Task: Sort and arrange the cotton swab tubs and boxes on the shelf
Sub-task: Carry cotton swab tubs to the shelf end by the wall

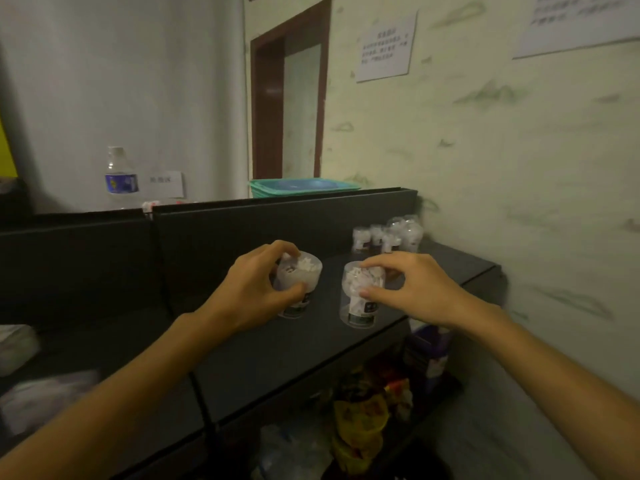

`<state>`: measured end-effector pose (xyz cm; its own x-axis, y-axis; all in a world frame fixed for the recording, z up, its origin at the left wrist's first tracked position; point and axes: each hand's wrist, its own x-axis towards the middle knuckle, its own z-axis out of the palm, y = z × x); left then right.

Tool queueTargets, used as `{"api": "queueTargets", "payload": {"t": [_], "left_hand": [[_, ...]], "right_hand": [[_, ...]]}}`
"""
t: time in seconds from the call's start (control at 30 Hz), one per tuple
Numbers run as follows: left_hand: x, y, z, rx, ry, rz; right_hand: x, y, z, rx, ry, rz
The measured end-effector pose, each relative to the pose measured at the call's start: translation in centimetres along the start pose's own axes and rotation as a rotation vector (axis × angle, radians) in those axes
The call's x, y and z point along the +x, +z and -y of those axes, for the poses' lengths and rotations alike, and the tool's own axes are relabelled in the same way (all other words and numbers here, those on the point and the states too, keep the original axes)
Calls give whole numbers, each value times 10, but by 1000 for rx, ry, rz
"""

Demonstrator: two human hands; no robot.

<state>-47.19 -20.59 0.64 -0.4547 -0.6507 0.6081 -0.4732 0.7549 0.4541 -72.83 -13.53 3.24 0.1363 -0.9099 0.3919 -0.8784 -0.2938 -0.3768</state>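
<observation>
Two clear round cotton swab tubs stand on the dark shelf top [249, 355]. My left hand [252, 289] grips the left tub [304, 275] from its left side, thumb in front and fingers over the rim. My right hand [412, 285] holds the right tub [360, 306] from its right side, with thumb and fingers around its top. A cluster of several more clear tubs [388, 237] sits at the back right of the shelf, by the wall.
A black back panel [242, 230] rises behind the shelf. Beyond it stand a water bottle [119, 174] and stacked green trays [301, 187]. Yellow packets [360, 420] and a purple box [427, 355] fill the lower shelf. White packs [17, 344] lie at left.
</observation>
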Motion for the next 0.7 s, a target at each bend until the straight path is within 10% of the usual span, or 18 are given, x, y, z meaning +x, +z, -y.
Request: {"api": "queueTargets", "payload": {"t": [0.7], "left_hand": [[145, 182, 28, 48, 24, 180]], "right_hand": [[30, -45, -200, -124, 124, 40]]}}
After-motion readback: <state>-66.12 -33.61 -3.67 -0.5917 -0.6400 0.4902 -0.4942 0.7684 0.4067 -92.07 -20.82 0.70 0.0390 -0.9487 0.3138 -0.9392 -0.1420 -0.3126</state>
